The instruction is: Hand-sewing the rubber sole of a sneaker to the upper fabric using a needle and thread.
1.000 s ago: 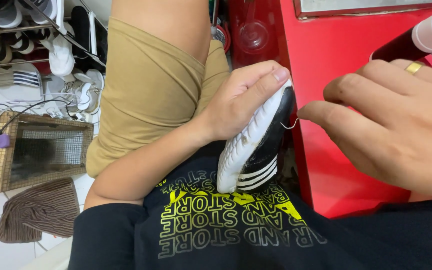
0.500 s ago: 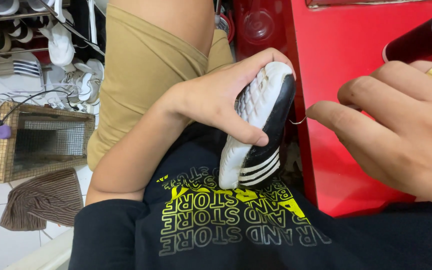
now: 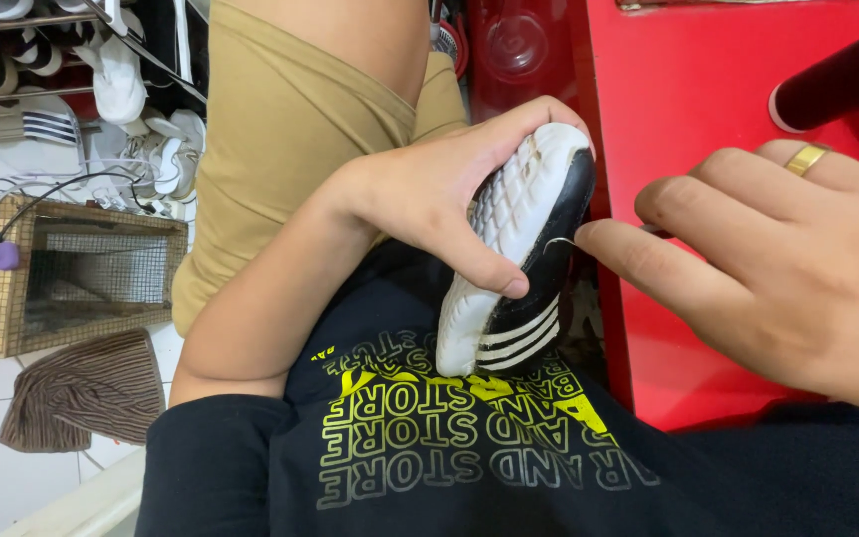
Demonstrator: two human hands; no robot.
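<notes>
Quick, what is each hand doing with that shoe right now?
Left hand: closed around the black-and-white shoe, holding it sole up.
Right hand: fingers pinched on a thin curved needle at the shoe's edge.

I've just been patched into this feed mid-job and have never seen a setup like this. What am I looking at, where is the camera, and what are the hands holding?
There is no machine here: a person works with bare hands, and the single camera sits on their head, looking down over their black shirt and lap.

The left hand grips a black shoe with a white sole and white stripes, sole turned up and to the left. The right hand, wearing a gold ring, pinches a thin curved needle at the shoe's edge where sole meets upper.

On the right is a red table with a dark cylinder on it. On the floor at left are a mesh basket, a striped cloth and racked shoes.
</notes>
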